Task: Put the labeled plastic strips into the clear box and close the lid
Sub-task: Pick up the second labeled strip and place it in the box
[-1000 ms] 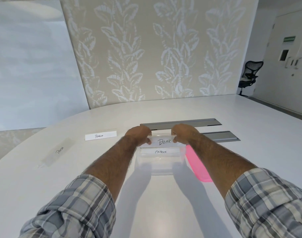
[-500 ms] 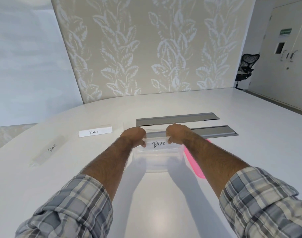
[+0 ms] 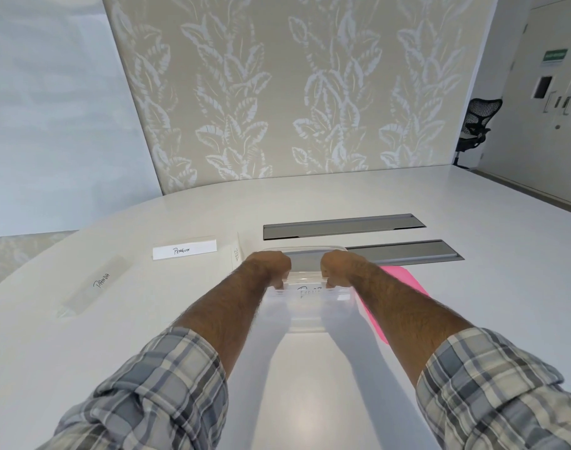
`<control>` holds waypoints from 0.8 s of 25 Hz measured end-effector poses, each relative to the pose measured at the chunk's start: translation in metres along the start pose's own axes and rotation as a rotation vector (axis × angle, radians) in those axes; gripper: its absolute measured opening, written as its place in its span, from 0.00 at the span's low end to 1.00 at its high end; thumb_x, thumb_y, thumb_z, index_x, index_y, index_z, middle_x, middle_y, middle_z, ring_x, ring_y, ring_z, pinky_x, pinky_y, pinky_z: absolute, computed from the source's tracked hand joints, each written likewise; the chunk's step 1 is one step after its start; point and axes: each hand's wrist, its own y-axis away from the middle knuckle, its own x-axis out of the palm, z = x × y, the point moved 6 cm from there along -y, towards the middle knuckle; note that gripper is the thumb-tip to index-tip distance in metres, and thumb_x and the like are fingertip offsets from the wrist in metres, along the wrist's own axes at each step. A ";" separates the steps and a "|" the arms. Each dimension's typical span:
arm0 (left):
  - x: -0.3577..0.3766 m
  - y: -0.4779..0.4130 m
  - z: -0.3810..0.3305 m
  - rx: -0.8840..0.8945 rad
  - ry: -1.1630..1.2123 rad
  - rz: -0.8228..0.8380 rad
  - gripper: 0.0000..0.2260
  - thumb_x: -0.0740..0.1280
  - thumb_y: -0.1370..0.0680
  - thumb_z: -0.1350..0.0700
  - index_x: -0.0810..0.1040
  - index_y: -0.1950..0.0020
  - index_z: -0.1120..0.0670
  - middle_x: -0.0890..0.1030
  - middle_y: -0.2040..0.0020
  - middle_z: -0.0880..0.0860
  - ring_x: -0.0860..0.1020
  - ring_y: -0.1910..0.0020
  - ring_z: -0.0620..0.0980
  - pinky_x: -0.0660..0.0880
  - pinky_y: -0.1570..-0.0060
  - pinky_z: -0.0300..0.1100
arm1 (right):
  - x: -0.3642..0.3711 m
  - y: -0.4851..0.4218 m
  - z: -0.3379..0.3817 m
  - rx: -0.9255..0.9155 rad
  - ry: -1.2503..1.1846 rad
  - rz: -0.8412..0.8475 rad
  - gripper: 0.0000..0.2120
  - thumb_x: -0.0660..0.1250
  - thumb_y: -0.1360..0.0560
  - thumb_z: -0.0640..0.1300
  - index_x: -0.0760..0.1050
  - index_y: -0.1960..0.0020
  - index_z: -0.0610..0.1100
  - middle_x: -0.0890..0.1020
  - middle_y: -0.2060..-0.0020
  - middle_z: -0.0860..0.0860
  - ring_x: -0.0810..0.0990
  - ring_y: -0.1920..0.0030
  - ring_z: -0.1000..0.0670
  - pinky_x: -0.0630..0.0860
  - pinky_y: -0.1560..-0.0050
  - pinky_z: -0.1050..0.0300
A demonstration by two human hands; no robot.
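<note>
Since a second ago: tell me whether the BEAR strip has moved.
Yes. The strip has gone down into the clear box: earlier it stood above the box's rim, now it lies low inside it.

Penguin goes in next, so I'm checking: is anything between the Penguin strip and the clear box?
Yes. A strip with unreadable lettering lies between the Penguin strip and the clear box; the left hand and right hand also occupy the box's opening, gripping another strip.
</note>
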 end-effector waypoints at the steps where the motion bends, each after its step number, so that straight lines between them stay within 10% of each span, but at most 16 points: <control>1: 0.002 -0.004 -0.001 0.007 -0.012 0.013 0.15 0.72 0.24 0.55 0.81 0.37 0.52 0.81 0.39 0.52 0.80 0.43 0.56 0.73 0.55 0.44 | 0.001 -0.001 0.000 -0.001 0.016 0.012 0.05 0.72 0.29 0.39 0.80 0.53 0.42 0.83 0.53 0.47 0.81 0.50 0.44 0.80 0.50 0.52; 9: 0.016 -0.020 -0.008 0.001 0.001 0.118 0.11 0.78 0.31 0.51 0.78 0.62 0.54 0.79 0.61 0.50 0.78 0.58 0.54 0.73 0.59 0.43 | 0.009 -0.010 0.007 -0.043 0.098 0.046 0.17 0.62 0.27 0.34 0.63 0.72 0.44 0.68 0.73 0.51 0.73 0.61 0.44 0.72 0.61 0.57; 20: 0.023 -0.021 -0.006 -0.092 0.172 0.188 0.13 0.76 0.32 0.59 0.84 0.49 0.59 0.83 0.51 0.54 0.79 0.56 0.56 0.77 0.48 0.45 | 0.014 -0.011 0.009 -0.052 0.028 0.136 0.15 0.78 0.33 0.44 0.83 0.51 0.36 0.78 0.61 0.47 0.76 0.59 0.46 0.73 0.57 0.58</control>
